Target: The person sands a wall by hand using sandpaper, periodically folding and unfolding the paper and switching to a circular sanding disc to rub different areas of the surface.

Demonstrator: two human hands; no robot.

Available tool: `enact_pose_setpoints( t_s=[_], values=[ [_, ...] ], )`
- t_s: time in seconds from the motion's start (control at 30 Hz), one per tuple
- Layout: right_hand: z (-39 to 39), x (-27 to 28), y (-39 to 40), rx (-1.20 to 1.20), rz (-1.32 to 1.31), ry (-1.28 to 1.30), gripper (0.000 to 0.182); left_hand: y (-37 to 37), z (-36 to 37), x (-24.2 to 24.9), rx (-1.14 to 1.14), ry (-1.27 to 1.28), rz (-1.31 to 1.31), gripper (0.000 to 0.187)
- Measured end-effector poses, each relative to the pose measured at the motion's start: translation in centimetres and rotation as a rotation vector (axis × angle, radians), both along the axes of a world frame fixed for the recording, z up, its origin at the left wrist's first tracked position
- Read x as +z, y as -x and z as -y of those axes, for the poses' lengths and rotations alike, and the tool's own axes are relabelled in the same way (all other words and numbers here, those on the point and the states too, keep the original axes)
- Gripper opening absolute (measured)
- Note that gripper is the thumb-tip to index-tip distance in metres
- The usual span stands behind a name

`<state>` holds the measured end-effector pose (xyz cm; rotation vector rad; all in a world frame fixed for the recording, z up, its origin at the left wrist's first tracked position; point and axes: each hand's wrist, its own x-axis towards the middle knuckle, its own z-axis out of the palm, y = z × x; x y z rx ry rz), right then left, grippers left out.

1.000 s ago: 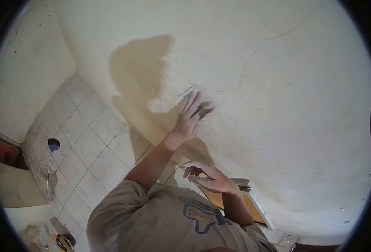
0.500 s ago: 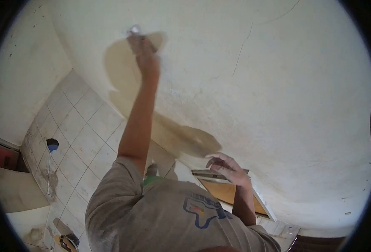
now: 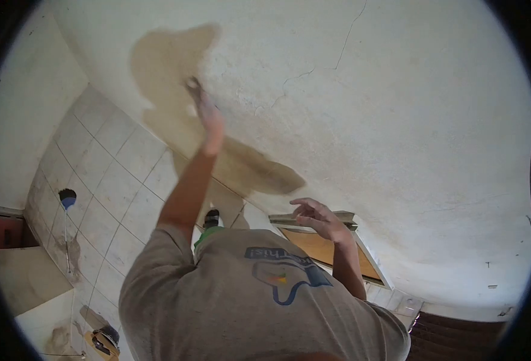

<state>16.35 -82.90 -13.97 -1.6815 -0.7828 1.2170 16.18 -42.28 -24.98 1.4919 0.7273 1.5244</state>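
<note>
Stretched out to the pale wall (image 3: 410, 120), my left hand (image 3: 206, 114) is blurred by motion. Its fingers seem closed round something small at the wall, too smeared to make out. The hand's shadow falls on the wall beside it. My right hand (image 3: 318, 218) is raised in front of my chest, whitish with dust, its fingers loosely bent and apart with nothing in them. Thin cracks run down the wall above and between the hands.
Below the wall lies a tiled floor (image 3: 121, 198) with a blue and black broom (image 3: 67, 198) on the left. A framed panel (image 3: 313, 246) stands beneath my right hand. At the lower left is a yellowish object (image 3: 101, 343). A dark slatted thing (image 3: 452, 337) shows lower right.
My left hand has moved down along the wall, nearer to me. The view has shifted a little, and my right hand keeps much the same raised pose.
</note>
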Motion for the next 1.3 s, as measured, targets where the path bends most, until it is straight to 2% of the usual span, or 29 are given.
enact_pose_setpoints(
  t_s=[0.03,0.07,0.13,0.2,0.3,0.37,0.43,0.5,0.57,0.6,0.67,0.73,0.77,0.83,0.93,1.0,1.07,1.13,1.17,1.2,1.3],
  values=[
    [-0.4,0.3,0.0,-0.001,-0.001,-0.022,0.04,0.4,-2.5,2.7,0.089,0.006,-0.075,0.056],
    [-0.7,0.5,-0.2,0.003,0.001,-0.044,0.04,0.5,-5.5,4.3,-0.025,0.145,0.093,0.057],
    [-1.1,0.3,-0.1,-0.034,-0.016,-0.074,0.04,0.1,-8.3,6.9,-0.117,0.186,0.284,0.058],
    [-1.7,-0.5,0.4,-0.065,-0.021,-0.064,0.039,-0.5,-8.6,9.0,-0.075,-0.01,0.329,0.058],
    [-2.4,-0.8,1.5,-0.07,0.027,0.047,0.037,-1.2,-1.5,9.5,-0.094,-0.002,0.191,0.054],
    [-3.0,-0.4,1.9,-0.059,0.088,0.134,0.036,-1.6,4.6,9.2,-0.012,-0.325,0.147,0.049],
    [-3.2,-0.6,1.5,-0.096,0.01,0.099,0.035,-0.7,8.5,6.8,-0.085,-0.606,-0.039,0.048],
    [-3.5,-0.8,1.1,-0.134,-0.028,0.073,0.033,-0.9,8.5,-1.0,-0.183,-0.705,-0.306,0.047],
    [-3.6,-0.9,1.0,-0.177,-0.028,0.064,0.031,-0.7,5.8,-5.8,-0.061,-0.76,-0.243,0.047],
    [-3.4,-1.0,1.0,-0.167,-0.009,0.062,0.031,-1.6,3.7,-9.0,-0.156,-0.409,-0.03,0.048],
    [-3.0,-1.3,1.0,-0.152,0.026,0.053,0.031,-1.3,-3.6,-11.2,-0.177,0.097,0.041,0.049],
    [-2.4,-1.3,1.5,-0.198,-0.022,0.035,0.031,0.4,-9.1,-5.3,-0.031,0.336,0.026,0.05],
    [-2.0,-1.5,1.5,-0.204,-0.008,0.049,0.03,1.2,-10.8,-0.3,0.043,0.422,0.151,0.051],
    [-1.4,-2.1,1.4,-0.205,0.012,0.063,0.029,0.8,-12.3,4.0,0.076,0.176,0.175,0.052],
    [-0.8,-2.7,1.3,-0.212,0.014,0.062,0.028,-0.8,-9.1,7.2,0.289,-0.228,-0.105,0.056],
    [-1.2,-2.3,1.1,-0.222,0.006,0.051,0.027,-2.0,-2.6,7.5,0.177,-0.266,-0.132,0.056],
    [-1.6,-1.6,0.8,-0.198,0.019,0.062,0.029,-2.2,5.8,7.8,-0.065,-0.291,0.098,0.055],
    [-1.7,-1.5,0.5,-0.172,0.038,0.071,0.03,-1.2,11.4,5.5,-0.203,-0.409,-0.02,0.054],
    [-1.8,-1.6,0.3,-0.157,0.049,0.077,0.03,-0.9,12.6,2.9,-0.215,-0.435,-0.021,0.053],
    [-2.1,-1.6,0.0,-0.14,0.063,0.08,0.03,-1.0,12.8,0.5,-0.224,-0.464,-0.02,0.052],
    [-2.9,-1.4,0.5,-0.149,0.011,0.013,0.029,-0.3,10.1,-2.1,-0.153,-0.36,-0.04,0.052]
  ],
)
